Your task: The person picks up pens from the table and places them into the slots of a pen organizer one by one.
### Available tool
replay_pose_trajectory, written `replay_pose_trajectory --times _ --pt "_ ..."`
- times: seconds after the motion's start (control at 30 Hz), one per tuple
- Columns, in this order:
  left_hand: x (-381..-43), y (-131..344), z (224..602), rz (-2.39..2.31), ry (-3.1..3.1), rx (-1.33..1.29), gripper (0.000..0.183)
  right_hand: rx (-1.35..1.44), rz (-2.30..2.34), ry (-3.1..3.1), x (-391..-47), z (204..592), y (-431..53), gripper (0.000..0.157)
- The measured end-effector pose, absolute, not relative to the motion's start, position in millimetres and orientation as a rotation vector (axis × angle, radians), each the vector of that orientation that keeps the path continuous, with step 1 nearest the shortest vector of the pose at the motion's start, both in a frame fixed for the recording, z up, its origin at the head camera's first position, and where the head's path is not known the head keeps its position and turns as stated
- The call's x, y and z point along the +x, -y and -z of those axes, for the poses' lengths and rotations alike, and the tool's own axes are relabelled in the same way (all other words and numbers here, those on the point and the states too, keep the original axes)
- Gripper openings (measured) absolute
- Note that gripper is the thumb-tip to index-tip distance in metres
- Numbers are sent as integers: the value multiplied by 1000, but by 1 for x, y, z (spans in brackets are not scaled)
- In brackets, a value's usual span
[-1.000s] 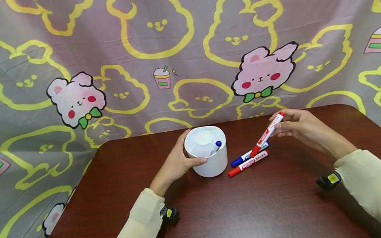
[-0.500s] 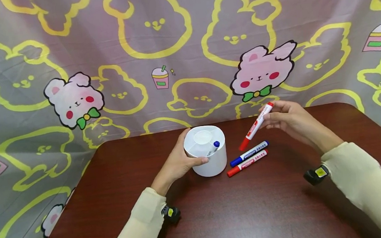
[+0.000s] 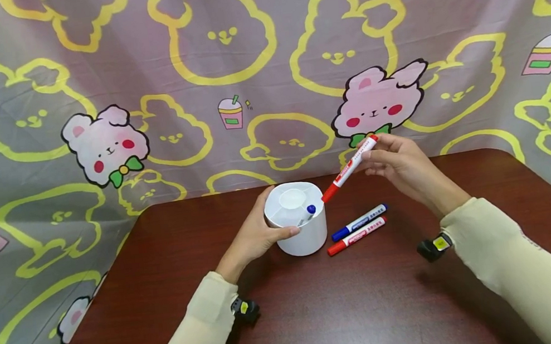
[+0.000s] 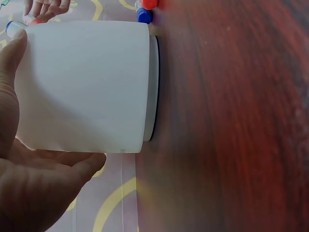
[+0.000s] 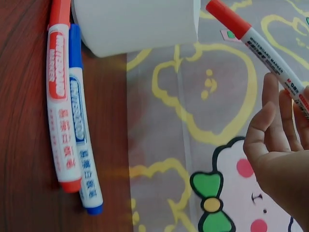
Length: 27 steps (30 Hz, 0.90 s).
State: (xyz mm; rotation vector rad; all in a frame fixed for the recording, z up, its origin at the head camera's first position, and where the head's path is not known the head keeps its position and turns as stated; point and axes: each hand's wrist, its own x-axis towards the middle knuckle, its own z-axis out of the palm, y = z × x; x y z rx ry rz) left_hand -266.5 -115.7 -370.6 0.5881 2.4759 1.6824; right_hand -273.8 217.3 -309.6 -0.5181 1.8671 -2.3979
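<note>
My left hand [image 3: 254, 233] grips a white round desk organizer [image 3: 305, 241] from its left side, thumb over the near rim. Inside the organizer, one blue-ended whiteboard marker [image 3: 311, 211] leans in a front compartment. My right hand [image 3: 401, 167] pinches a red whiteboard marker [image 3: 348, 170] near its upper end. That marker slants down to the left, and its red cap overlaps the organizer's right rim in the head view. On the table, a blue whiteboard marker [image 5: 82, 130] and another red whiteboard marker [image 5: 60, 104] lie side by side, right of the organizer.
The dark wood table [image 3: 370, 308] carries everything. Behind it hangs a curtain [image 3: 293, 97] printed with bears and rabbits. A black strapped device sits at each sleeve cuff.
My right hand has moved left and up with the red marker, bringing its cap from above the lying markers to the organizer's rim. My left hand keeps its hold on the organizer.
</note>
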Motion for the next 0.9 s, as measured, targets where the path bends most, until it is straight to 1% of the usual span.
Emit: replay_pose_trajectory --times 0.43,0.67,0.8,0.9 --pt "-270 122 372 -1698 -2436 621 101 -487 2265 -2050 -279 312 -183 9" --pt "-270 124 370 -1748 -2359 616 99 -457 2253 -2050 -283 316 -171 12" --pt "-268 124 369 -1750 -2347 605 99 -438 2229 -2072 -285 319 -163 13" --pt "-267 125 368 -1738 -2358 593 100 -442 2212 -2084 -286 322 -159 10"
